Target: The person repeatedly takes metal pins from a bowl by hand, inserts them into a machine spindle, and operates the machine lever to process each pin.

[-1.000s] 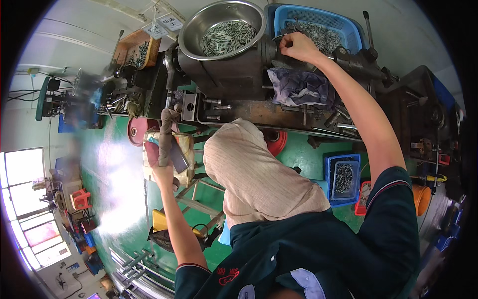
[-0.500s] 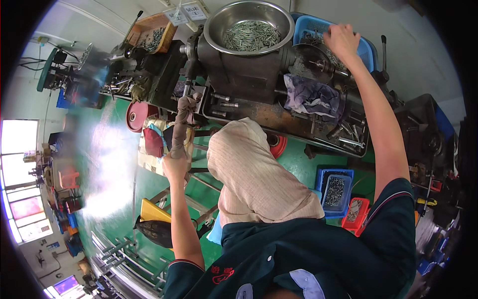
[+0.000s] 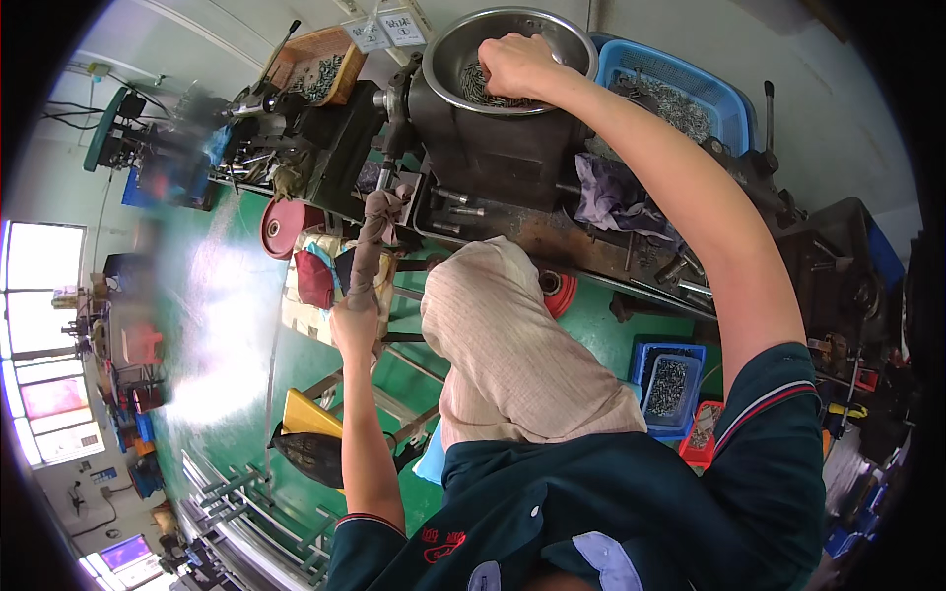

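Wrapping around one cloth-bound lever point(image 3: 369, 251), the left hand point(image 3: 355, 326) is closed on it. The right hand point(image 3: 514, 67), fingers curled, dips into the single steel bowl point(image 3: 574, 49) atop the machine point(image 3: 493, 158), among metal pins point(image 3: 480, 91) too many to count — whether it pinches any, I cannot tell. Two white lettered cards point(image 3: 402, 28) hang left of the bowl; red print point(image 3: 445, 546) marks the shirt point(image 3: 591, 502).

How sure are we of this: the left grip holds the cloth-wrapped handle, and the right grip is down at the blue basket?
Not quite: the right grip is at the steel bowl, as the head view shows; the blue basket stands beside it. The left grip does hold the cloth-wrapped handle.
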`<action>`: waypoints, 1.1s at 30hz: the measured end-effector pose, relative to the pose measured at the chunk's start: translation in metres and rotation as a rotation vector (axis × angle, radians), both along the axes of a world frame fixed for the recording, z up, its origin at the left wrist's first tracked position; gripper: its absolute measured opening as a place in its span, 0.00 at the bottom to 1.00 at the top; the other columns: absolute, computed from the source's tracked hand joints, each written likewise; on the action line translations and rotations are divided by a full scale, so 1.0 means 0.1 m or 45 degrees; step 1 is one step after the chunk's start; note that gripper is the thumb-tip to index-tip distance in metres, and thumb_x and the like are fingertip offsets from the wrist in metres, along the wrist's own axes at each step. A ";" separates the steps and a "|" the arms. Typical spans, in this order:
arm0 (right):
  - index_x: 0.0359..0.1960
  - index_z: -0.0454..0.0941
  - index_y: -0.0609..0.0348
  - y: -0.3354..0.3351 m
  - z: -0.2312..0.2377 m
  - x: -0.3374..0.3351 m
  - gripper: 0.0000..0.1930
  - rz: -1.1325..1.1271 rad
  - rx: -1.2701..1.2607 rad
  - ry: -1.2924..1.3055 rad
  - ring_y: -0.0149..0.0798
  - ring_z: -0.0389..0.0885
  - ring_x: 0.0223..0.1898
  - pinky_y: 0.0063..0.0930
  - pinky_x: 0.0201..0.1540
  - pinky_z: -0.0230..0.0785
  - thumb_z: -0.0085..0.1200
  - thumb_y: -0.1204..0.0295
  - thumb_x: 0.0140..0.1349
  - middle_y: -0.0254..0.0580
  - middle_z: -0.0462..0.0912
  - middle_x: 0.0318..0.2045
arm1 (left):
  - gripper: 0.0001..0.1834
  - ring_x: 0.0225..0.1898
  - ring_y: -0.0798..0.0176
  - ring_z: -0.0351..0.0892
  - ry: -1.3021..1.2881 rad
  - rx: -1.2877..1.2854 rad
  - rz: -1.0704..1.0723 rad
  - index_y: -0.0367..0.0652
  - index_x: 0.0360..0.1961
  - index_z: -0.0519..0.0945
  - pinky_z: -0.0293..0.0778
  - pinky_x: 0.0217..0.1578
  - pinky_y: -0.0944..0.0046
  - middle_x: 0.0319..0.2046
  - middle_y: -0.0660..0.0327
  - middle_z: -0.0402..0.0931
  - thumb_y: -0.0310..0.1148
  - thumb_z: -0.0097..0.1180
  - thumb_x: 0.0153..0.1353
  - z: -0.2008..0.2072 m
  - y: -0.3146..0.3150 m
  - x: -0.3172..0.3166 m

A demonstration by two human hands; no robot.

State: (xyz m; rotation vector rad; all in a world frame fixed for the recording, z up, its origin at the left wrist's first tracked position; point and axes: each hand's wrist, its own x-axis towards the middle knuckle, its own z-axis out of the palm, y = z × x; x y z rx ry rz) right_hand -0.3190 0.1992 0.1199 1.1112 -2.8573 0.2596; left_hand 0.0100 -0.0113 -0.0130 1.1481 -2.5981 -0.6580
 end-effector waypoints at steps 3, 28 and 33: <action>0.24 0.78 0.54 0.02 0.04 0.00 0.08 -0.091 -0.065 -0.045 0.41 0.77 0.30 0.35 0.34 0.67 0.55 0.69 0.38 0.41 0.79 0.26 | 0.15 0.30 0.40 0.74 -0.014 0.009 -0.013 0.33 0.26 0.77 0.68 0.32 0.52 0.22 0.41 0.73 0.36 0.51 0.43 0.05 0.04 -0.02; 0.19 0.73 0.63 1.55 -1.00 -0.24 0.06 -0.154 -0.893 -0.771 0.29 0.71 0.23 0.23 0.30 0.63 0.54 0.79 0.34 0.34 0.74 0.18 | 0.14 0.23 0.56 0.77 0.051 0.057 -0.063 0.31 0.24 0.77 0.69 0.27 0.59 0.17 0.50 0.75 0.34 0.57 0.43 0.12 0.09 -0.03; 0.21 0.74 0.63 1.55 -1.05 -0.28 0.08 -0.104 -0.952 -0.761 0.30 0.73 0.25 0.23 0.32 0.65 0.55 0.79 0.34 0.36 0.76 0.19 | 0.14 0.24 0.56 0.78 0.034 0.041 -0.042 0.32 0.25 0.78 0.70 0.28 0.59 0.18 0.50 0.76 0.35 0.58 0.42 0.14 0.11 -0.04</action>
